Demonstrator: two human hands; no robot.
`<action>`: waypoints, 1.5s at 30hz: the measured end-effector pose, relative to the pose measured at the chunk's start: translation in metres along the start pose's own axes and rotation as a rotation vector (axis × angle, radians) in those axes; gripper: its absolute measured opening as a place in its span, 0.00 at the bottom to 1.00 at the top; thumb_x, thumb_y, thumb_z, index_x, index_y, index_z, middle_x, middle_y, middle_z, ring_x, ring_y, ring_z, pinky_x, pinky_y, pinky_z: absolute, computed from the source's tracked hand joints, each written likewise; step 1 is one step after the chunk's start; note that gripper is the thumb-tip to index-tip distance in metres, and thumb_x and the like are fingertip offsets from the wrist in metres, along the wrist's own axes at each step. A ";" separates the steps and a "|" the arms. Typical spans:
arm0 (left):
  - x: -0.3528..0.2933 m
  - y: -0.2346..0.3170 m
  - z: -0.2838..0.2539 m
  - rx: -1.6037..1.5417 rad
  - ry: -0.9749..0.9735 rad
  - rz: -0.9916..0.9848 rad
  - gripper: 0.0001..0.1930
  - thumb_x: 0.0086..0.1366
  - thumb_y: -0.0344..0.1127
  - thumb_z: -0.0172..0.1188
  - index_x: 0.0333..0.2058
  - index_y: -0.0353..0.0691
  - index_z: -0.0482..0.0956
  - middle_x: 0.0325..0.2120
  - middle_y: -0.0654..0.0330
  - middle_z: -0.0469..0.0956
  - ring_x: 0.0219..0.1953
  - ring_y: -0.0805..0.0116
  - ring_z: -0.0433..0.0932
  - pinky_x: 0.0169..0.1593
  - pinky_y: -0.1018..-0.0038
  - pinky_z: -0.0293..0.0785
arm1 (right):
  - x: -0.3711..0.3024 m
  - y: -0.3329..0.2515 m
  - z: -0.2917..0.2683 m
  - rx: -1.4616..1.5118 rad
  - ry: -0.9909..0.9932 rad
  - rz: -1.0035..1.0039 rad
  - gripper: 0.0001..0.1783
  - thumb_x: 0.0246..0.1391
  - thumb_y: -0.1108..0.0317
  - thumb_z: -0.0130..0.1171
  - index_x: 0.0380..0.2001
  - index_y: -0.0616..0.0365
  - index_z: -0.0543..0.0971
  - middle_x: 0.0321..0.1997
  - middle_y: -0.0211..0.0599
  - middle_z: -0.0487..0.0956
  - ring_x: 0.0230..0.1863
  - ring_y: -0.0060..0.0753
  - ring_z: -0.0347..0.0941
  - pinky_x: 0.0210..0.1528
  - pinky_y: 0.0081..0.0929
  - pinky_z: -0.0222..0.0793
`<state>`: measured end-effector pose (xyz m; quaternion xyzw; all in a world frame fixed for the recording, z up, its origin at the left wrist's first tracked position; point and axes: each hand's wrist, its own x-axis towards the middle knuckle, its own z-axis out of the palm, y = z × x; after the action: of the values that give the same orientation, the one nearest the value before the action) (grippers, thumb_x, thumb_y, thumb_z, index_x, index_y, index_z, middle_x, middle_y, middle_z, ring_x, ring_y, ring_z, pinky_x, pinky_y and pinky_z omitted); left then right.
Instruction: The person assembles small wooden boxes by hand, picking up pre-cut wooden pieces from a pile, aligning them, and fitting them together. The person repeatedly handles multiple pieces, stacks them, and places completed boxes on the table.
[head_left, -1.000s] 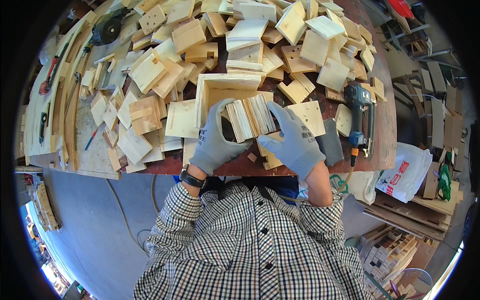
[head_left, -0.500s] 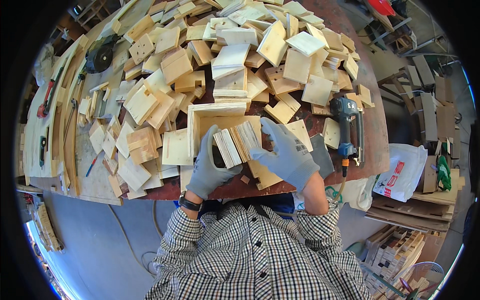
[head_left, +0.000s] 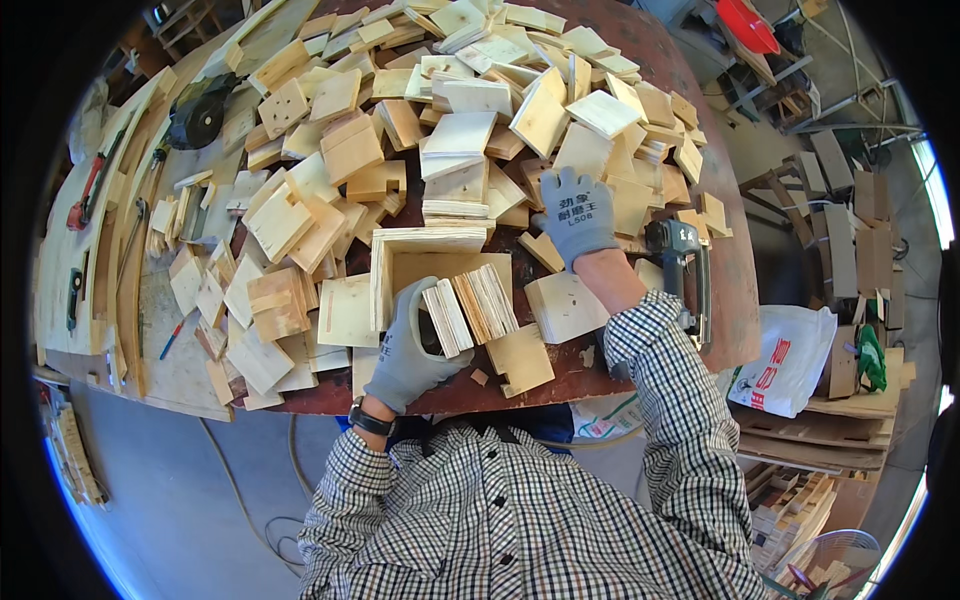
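Note:
In my gloved left hand (head_left: 402, 350) is a short stack of plywood pieces (head_left: 472, 312), layered edges facing up. The fingers and thumb curve around the stack's left end. Just behind it stands a corner of joined wooden boards (head_left: 381, 275). My gloved right hand (head_left: 578, 215) is away from the stack, stretched over the near right part of a large heap of wooden pieces (head_left: 460, 135). Its fingers point forward with the thumb apart and nothing visible in them; whether they touch the wood beneath I cannot tell. A notched wooden piece (head_left: 522, 365) lies near the table's front edge.
A nail gun (head_left: 675, 240) lies to the right of my right forearm. On the left are long boards (head_left: 125, 250), a black tape-measure-like reel (head_left: 200, 110) and a red-handled tool (head_left: 85, 200). A white plastic bag (head_left: 785, 360) hangs by the table's right edge.
My right hand has left the plywood stack and moved forward and right over the heap. My left hand still holds the stack in front of the joined boards.

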<state>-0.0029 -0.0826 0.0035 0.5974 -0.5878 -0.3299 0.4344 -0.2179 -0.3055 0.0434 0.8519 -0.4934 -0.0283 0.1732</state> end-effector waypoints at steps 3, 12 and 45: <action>0.003 0.001 0.002 0.019 -0.016 0.027 0.51 0.48 0.40 0.80 0.68 0.37 0.63 0.63 0.47 0.68 0.65 0.48 0.72 0.70 0.60 0.69 | 0.001 0.012 0.021 -0.106 0.030 -0.065 0.17 0.57 0.51 0.67 0.42 0.48 0.80 0.40 0.33 0.80 0.43 0.39 0.80 0.45 0.42 0.75; 0.000 -0.003 0.001 0.015 -0.006 0.028 0.50 0.47 0.39 0.79 0.68 0.37 0.63 0.62 0.48 0.68 0.65 0.49 0.71 0.70 0.60 0.68 | -0.071 0.025 -0.047 0.220 0.561 -0.112 0.16 0.54 0.57 0.72 0.45 0.46 0.82 0.37 0.25 0.78 0.32 0.30 0.78 0.37 0.31 0.74; 0.000 -0.003 0.001 0.008 -0.019 -0.008 0.50 0.47 0.38 0.79 0.68 0.37 0.64 0.62 0.51 0.68 0.64 0.54 0.71 0.70 0.62 0.68 | -0.160 -0.020 -0.085 0.778 0.519 -0.022 0.23 0.44 0.68 0.79 0.45 0.62 0.85 0.25 0.33 0.79 0.21 0.31 0.75 0.23 0.28 0.69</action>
<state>-0.0023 -0.0827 0.0004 0.5985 -0.5906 -0.3350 0.4252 -0.2645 -0.1372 0.0968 0.8377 -0.3986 0.3710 -0.0419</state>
